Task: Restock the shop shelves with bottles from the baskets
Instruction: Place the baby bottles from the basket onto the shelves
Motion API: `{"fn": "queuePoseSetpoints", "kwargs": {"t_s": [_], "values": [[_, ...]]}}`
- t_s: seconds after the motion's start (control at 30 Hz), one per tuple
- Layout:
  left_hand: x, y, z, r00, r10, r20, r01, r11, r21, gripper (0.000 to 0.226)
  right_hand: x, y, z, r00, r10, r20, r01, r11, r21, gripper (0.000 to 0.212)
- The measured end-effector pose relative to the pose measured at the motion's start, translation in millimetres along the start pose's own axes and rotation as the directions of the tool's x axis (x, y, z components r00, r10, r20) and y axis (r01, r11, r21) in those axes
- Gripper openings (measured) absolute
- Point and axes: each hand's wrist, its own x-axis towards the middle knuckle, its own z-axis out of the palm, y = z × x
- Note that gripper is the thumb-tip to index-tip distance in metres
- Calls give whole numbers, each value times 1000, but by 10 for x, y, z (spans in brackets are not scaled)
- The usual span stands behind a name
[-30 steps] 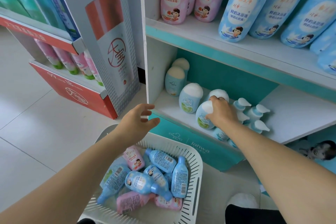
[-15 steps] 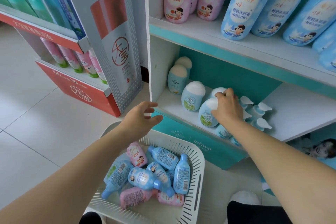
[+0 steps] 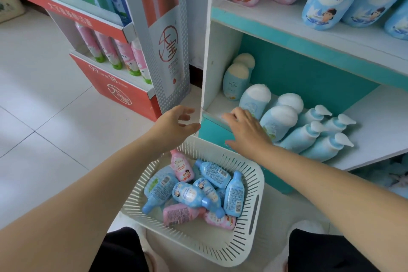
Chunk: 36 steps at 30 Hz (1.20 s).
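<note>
A white slotted basket (image 3: 256, 196) sits on the floor between my knees, holding several small blue and pink bottles (image 3: 189, 192). On the lower white shelf (image 3: 375, 117) stand white-capped blue bottles (image 3: 278, 121) and blue pump bottles (image 3: 318, 139). My right hand (image 3: 245, 130) hovers over the shelf's front edge, just left of the white-capped bottle, fingers spread and empty. My left hand (image 3: 176, 123) floats above the basket's far rim, fingers loosely curved, holding nothing.
The upper shelf (image 3: 287, 15) carries big pink and blue bottles. A red and white display stand (image 3: 123, 95) with pink bottles stands on the left, beside a tall printed side panel (image 3: 163, 35). White tiled floor (image 3: 44, 117) stretches to the left.
My right hand has let go of the white-capped blue bottle and drawn back left to the shelf's front edge. The left hand has barely moved.
</note>
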Motion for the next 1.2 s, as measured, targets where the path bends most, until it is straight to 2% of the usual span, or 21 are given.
{"fn": "queuePoseSetpoints", "kwargs": {"t_s": [0.1,0.2,0.47,0.57,0.67,0.77,0.87,0.93,1.03,1.13,1.2], "values": [[-23,-105,-101,1000,-8,-14,8,1000,10,46,5,-198,170,988,-70,137,71,997,0,56],[-61,-239,-219,999,-32,-39,32,999,-6,46,78,-333,270,975,-64,214,59,998,28,57],[-246,-681,-557,993,-75,-86,79,996,43,42,376,-755,541,963,-49,265,3,985,173,61],[-326,-899,-706,984,-128,-122,131,991,20,40,438,-964,799,957,-51,286,-20,970,242,56],[-383,-1099,-832,963,-195,-184,194,981,-26,36,470,-1163,1144,923,-53,380,-60,958,279,61],[-400,-1290,-901,937,-249,-243,234,968,-91,34,491,-1320,1470,881,-106,461,-12,969,247,67],[-383,-1464,-849,921,-300,-250,273,952,-139,36,489,-1440,1693,807,-126,577,-7,975,224,69],[-339,-1542,-780,927,-312,-208,291,949,-124,37,484,-1492,1820,771,-157,617,42,980,197,69],[-176,-1595,-724,963,-225,-150,232,972,25,40,506,-1522,2012,739,-212,639,162,977,137,67],[24,-1641,-679,982,-149,-114,163,978,126,40,526,-1518,2183,673,-245,698,304,952,40,78],[117,-1691,-608,985,-142,-93,156,974,162,42,530,-1499,2250,654,-257,712,359,933,6,81]]}}
